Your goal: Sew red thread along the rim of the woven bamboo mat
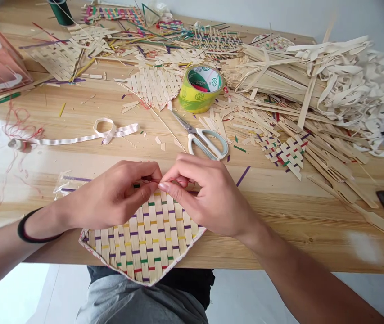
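A woven mat of pale strips crossed with purple, yellow, green and red ones lies at the table's front edge, its lower corner hanging over my lap. White binding with red stitches runs along its lower edges. Above its upper part, my left hand is closed in a pinch, thumb against forefinger. Touching it at the fingertips, my right hand pinches too, with a thin reddish thread showing by its curled fingers. Whatever is between the left fingertips is too small to make out. Both hands cover the mat's upper corner.
Scissors lie beyond my right hand, beside a yellow tape roll. A white ribbon and tangled red thread are at left. Strip bundles, woven pieces and a pink box sit farther back.
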The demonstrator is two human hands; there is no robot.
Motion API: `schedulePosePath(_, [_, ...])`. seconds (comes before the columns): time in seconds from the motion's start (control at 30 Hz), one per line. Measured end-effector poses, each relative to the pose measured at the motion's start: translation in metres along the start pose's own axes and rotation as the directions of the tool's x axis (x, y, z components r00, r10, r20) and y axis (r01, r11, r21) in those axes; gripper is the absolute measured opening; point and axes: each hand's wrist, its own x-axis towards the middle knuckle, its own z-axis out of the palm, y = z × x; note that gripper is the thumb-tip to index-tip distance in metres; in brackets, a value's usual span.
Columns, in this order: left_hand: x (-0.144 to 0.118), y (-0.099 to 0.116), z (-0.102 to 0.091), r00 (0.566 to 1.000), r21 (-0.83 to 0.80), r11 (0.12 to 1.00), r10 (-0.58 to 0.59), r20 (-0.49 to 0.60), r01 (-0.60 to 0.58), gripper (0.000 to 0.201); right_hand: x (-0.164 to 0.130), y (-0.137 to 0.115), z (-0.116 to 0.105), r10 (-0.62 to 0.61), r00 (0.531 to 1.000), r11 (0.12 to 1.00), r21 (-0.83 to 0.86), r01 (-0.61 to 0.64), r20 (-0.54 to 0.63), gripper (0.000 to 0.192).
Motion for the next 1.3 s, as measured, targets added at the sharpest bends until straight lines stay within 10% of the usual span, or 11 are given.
schedulePosePath(1.3, [-0.001, 0.004, -0.003, 1.000, -0.073, 0.997, -0.025, 0.007, 0.026, 0.021, 0.000, 0.000, -0.006, -0.023, 0.998, 1.000, 0.007, 0.023, 0.055, 0.014])
